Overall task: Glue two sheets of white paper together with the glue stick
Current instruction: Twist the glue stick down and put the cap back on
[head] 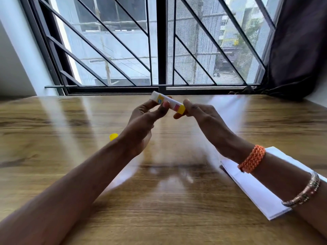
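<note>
I hold a white and yellow glue stick (169,102) in the air above the wooden table (53,124), between both hands. My left hand (143,119) pinches its white upper part with thumb and fingers. My right hand (198,114) pinches the yellow base end. The stick lies slanted, its white end up to the left. Its yellow cap (113,136) stands on the table, left of my left forearm. A stack of white paper (254,190) lies at the right, under my right forearm. A blurred pale sheet (228,106) shows behind my right hand.
A barred window (159,50) runs along the table's far edge. A dark curtain (297,50) hangs at the far right. A white wall stands at the left. Window glare streaks the table's glossy top.
</note>
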`<action>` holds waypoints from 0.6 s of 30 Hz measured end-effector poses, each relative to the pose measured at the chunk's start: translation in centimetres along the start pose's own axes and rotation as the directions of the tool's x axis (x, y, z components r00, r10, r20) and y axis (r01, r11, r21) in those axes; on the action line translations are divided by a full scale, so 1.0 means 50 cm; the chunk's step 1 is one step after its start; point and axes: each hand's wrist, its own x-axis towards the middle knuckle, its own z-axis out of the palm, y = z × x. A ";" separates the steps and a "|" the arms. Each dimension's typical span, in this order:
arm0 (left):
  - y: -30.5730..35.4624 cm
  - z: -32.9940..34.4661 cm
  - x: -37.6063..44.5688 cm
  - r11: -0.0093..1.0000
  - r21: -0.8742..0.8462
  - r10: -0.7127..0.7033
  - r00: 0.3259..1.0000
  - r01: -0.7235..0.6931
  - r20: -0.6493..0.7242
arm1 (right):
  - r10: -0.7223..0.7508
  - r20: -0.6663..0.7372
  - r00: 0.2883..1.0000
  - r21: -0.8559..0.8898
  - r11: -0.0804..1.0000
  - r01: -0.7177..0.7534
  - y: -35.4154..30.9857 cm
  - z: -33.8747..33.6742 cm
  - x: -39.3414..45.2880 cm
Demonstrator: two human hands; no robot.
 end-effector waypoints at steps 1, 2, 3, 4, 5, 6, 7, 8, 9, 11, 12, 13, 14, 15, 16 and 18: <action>-0.001 0.000 0.000 1.000 -0.005 0.014 1.000 -0.014 0.001 | -0.001 -0.007 1.000 0.011 1.000 0.001 0.000 0.001 0.001; -0.001 0.001 0.000 1.000 -0.008 0.026 1.000 -0.026 -0.005 | 0.002 -0.015 1.000 0.017 1.000 -0.002 0.000 0.001 0.001; -0.002 0.001 0.000 0.999 -0.007 0.033 0.999 -0.033 -0.013 | 0.010 -0.022 1.000 0.020 1.000 -0.010 0.000 0.002 0.002; -0.003 0.001 -0.001 0.999 -0.006 0.037 0.999 -0.037 -0.020 | 0.016 -0.026 1.000 0.018 1.000 -0.015 -0.001 0.001 0.002; -0.003 0.001 0.000 0.999 -0.003 0.038 0.999 -0.038 -0.025 | 0.016 -0.023 1.000 0.012 1.000 -0.015 -0.002 0.000 0.002; -0.004 0.001 0.000 0.999 0.000 0.038 0.999 -0.038 -0.032 | 0.014 -0.019 1.000 0.003 1.000 -0.014 -0.004 -0.002 0.002; -0.004 0.001 0.000 0.999 0.005 0.040 0.998 -0.040 -0.040 | 0.012 -0.020 1.000 -0.013 1.000 -0.013 -0.004 -0.004 0.002; -0.003 0.001 -0.001 0.999 0.015 0.043 0.998 -0.042 -0.051 | 0.004 -0.031 1.000 -0.044 0.999 -0.006 -0.004 -0.005 0.003; -0.004 0.001 -0.001 0.999 0.025 0.048 0.997 -0.047 -0.062 | -0.016 -0.053 0.998 -0.093 0.996 0.011 -0.005 -0.005 0.002; -0.003 0.003 -0.002 0.997 0.040 0.063 0.995 -0.060 -0.075 | -0.107 -0.142 0.984 -0.281 0.958 0.063 -0.006 -0.002 0.000; -0.003 0.004 -0.003 0.997 0.044 0.063 0.995 -0.060 -0.076 | -0.189 -0.188 0.964 -0.408 0.908 0.098 -0.006 -0.001 -0.002; -0.003 0.005 -0.004 0.997 0.043 0.060 0.995 -0.057 -0.076 | -0.295 -0.210 0.932 -0.532 0.834 0.144 -0.006 -0.001 -0.005; -0.003 0.005 -0.004 0.998 0.038 0.054 0.996 -0.051 -0.074 | -0.402 -0.207 0.892 -0.642 0.744 0.187 -0.008 -0.003 -0.008; -0.001 0.006 -0.005 0.998 0.031 0.049 0.996 -0.046 -0.071 | -0.496 -0.188 0.848 -0.735 0.643 0.214 -0.009 -0.006 -0.010; 0.001 0.006 -0.006 0.999 0.025 0.046 0.997 -0.044 -0.068 | -0.569 -0.157 0.807 -0.808 0.544 0.227 -0.010 -0.008 -0.012; 0.003 0.006 -0.005 0.999 0.020 0.045 0.997 -0.044 -0.064 | -0.635 -0.110 0.764 -0.879 0.421 0.224 -0.012 -0.010 -0.014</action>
